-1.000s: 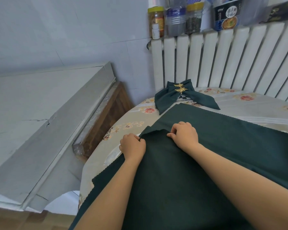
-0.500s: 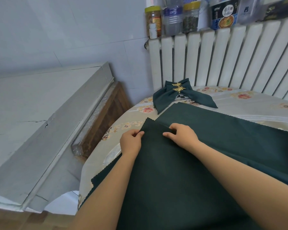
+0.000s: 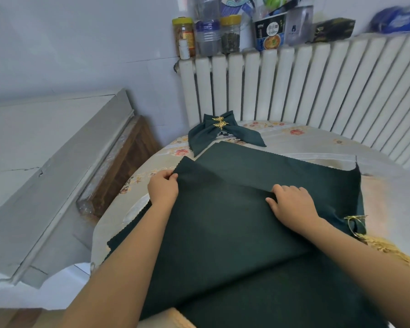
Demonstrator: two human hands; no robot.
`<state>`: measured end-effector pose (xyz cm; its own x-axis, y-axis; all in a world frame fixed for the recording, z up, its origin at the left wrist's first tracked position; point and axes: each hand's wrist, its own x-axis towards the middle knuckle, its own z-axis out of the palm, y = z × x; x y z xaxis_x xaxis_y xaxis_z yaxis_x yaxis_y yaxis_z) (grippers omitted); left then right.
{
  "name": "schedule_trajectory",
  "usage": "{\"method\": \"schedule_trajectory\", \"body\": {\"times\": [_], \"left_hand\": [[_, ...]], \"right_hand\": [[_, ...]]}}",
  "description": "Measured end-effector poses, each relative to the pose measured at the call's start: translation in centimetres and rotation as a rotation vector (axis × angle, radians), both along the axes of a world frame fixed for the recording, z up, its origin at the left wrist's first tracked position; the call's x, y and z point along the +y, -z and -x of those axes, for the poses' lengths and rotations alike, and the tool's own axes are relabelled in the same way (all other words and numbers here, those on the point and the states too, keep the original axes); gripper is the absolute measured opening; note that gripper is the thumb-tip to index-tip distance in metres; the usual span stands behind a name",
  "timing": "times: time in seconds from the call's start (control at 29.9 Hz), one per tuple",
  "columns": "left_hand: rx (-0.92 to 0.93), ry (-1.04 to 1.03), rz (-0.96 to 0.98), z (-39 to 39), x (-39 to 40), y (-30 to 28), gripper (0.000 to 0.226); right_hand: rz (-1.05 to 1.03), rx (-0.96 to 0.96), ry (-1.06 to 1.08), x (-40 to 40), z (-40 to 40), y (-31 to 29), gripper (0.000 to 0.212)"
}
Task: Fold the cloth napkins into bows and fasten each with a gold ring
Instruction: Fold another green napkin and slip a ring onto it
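1. The dark green napkin [image 3: 234, 223] lies spread on the flower-patterned table [image 3: 317, 145], nearer than the finished bow [image 3: 213, 136] at the table's far edge.
2. The left hand [image 3: 163, 187] pinches the fold's left corner; the right hand [image 3: 292, 204], fingers curled, grips the fold line.
3. Since half a second ago the hands have spread apart, and the folded flap has moved farther toward the bow.
4. Gold rings [image 3: 355, 223] lie right of the napkin.

A home dining corner: a floral-clothed round tabletop [image 3: 305, 140] against a white radiator [image 3: 294, 84], its top crowded with food jars [image 3: 230, 34] and instant noodles [image 3: 269, 35].
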<state>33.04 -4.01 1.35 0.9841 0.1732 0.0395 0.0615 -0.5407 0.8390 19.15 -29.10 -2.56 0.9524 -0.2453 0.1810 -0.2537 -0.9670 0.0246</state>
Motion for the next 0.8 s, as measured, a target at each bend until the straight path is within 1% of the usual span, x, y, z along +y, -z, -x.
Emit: {"method": "schedule_trajectory", "body": {"times": [0.07, 0.2, 0.27, 0.33, 0.4, 0.43, 0.53, 0.6, 0.67, 0.8], "left_hand": [[-0.011, 0.062, -0.035, 0.9, -0.9, -0.2, 0.018], [-0.082, 0.23, -0.163, 3.7, -3.0, 0.4, 0.018], [-0.126, 0.312, -0.24, 6.0, -4.4, 1.1, 0.02], [-0.155, 0.375, -0.289, 8.5, -6.2, 1.8, 0.021], [-0.17, 0.406, -0.318, 10.4, -7.6, 2.7, 0.021], [-0.169, 0.418, -0.321, 11.2, -8.2, 3.0, 0.021], [-0.151, 0.427, -0.322, 12.7, -9.1, 4.3, 0.019], [-0.18, 0.432, -0.36, 13.0, -9.0, 5.2, 0.017], [-0.222, 0.443, -0.39, 13.1, -8.8, 6.0, 0.015], [-0.236, 0.458, -0.418, 13.1, -8.7, 6.2, 0.014]], "right_hand": [[0.057, -0.045, 0.017, -0.9, 1.9, 0.7, 0.021], [0.152, -0.132, 0.024, -2.5, 4.8, 1.1, 0.019], [0.191, -0.149, 0.038, -3.5, 6.4, 1.1, 0.018], [0.185, -0.104, 0.098, -4.4, 8.2, 0.8, 0.015], [0.139, -0.011, 0.163, -5.0, 9.5, 0.7, 0.024], [0.106, -0.004, 0.178, -5.3, 10.2, 0.6, 0.028], [0.025, -0.043, 0.229, -6.5, 12.0, 0.6, 0.032], [-0.043, -0.07, 0.261, -7.4, 12.8, 0.7, 0.032], [-0.1, -0.112, 0.255, -8.1, 13.5, 0.9, 0.031], [-0.17, -0.165, 0.218, -9.2, 14.7, 1.1, 0.027]]}}
